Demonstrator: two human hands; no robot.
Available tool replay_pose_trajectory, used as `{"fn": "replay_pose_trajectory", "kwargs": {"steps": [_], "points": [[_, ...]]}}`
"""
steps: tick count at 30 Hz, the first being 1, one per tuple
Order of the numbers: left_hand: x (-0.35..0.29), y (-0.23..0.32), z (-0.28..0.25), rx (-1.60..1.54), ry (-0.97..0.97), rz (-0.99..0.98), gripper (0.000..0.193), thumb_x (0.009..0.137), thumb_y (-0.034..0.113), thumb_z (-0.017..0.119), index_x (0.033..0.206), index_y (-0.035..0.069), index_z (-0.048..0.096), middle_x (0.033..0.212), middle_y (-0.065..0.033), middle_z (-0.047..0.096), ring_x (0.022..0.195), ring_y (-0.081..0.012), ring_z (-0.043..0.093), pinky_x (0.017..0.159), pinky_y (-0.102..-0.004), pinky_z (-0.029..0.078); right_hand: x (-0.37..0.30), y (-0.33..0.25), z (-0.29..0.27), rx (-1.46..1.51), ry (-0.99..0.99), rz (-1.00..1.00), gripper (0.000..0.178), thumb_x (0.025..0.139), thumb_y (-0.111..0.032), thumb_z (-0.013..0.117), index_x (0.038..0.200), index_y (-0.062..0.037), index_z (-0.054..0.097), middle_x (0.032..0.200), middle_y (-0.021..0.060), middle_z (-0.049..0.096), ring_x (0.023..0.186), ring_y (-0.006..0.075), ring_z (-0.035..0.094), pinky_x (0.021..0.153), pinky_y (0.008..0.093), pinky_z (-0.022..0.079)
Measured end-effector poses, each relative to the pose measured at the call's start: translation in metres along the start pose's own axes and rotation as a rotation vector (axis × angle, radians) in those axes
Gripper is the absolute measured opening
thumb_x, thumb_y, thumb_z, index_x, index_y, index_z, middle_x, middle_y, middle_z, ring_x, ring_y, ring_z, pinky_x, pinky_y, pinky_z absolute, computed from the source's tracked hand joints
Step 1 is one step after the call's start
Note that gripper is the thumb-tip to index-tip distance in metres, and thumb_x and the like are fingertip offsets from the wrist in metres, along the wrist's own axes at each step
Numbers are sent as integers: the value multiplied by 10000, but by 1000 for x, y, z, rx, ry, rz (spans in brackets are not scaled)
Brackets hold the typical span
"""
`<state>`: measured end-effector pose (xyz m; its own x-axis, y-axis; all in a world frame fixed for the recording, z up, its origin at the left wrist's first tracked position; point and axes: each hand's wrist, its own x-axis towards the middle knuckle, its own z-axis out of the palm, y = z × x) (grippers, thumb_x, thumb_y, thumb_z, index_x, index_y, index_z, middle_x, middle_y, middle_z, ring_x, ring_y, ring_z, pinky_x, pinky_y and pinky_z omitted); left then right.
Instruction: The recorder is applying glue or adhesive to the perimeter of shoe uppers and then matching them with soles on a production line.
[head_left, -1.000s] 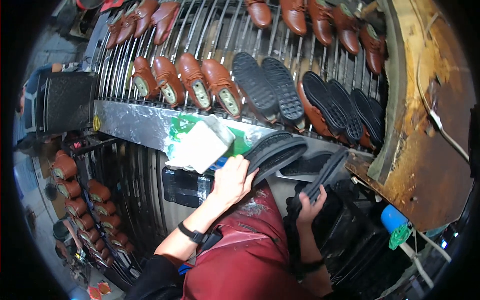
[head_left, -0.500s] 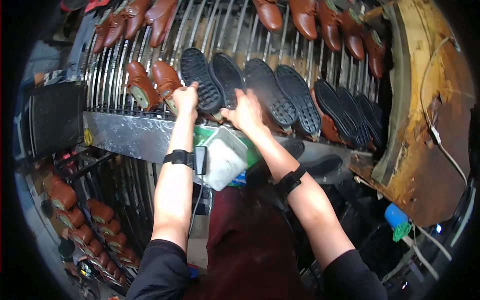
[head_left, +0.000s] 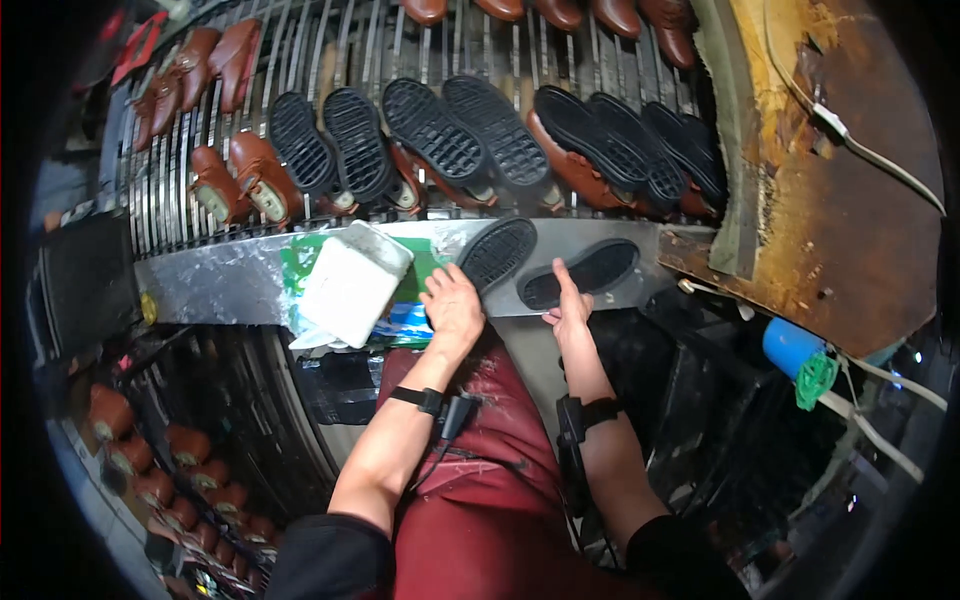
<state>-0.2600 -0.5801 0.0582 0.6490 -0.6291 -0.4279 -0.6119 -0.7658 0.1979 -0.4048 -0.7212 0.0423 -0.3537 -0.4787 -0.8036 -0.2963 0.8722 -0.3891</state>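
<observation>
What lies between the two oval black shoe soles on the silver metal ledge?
Only bare ledge: the head view shows the left sole and right sole apart.

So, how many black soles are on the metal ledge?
2: the left sole beside the left hand, the right sole partly behind the right hand. Any stacked underneath would be hidden.

Both hands (head_left: pixel 456 312) (head_left: pixel 571 308) reach forward, forearms (head_left: pixel 388 450) angled inward.
</observation>
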Motion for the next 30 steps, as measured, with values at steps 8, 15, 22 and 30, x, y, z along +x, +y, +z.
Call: {"fn": "replay_pose_trajectory", "kwargs": {"steps": [8,15,22,30], "points": [[-80,-21,-127,-486,8,324,307,880,246,792,899,21,583,988,-182,604,803,-445,670,687,-545,539,-47,14,-56,537,-240,-220,351,829,-189,754,1107,19,701,1061,92,683,913,255,672,790,413,548],[-37,-181,-262,-835,556,-54,340,942,153,747,1212,-34,657,991,-69,714,722,-137,615,650,-360,504,-245,-42,-2,-214,-686,-899,973,773,-135,809,1593,71,327,1352,159,623,1191,235,625,1080,379,481],[165,-467,-255,-1386,694,-338,240,920,132,767,1047,-70,742,888,-120,750,735,-167,662,717,-327,524,-351,-47,360,-896,-648,-1547,834,765,-460,807,1418,4,573,1245,315,648,1069,492,690,970,525,561],[212,-534,-200,-1594,393,-442,285,920,215,752,1037,-45,747,931,-88,766,775,-159,710,712,-317,555,-369,-18,475,-1485,-340,-1554,760,769,-524,842,1264,9,623,1113,348,670,959,463,736,813,515,614]]}}
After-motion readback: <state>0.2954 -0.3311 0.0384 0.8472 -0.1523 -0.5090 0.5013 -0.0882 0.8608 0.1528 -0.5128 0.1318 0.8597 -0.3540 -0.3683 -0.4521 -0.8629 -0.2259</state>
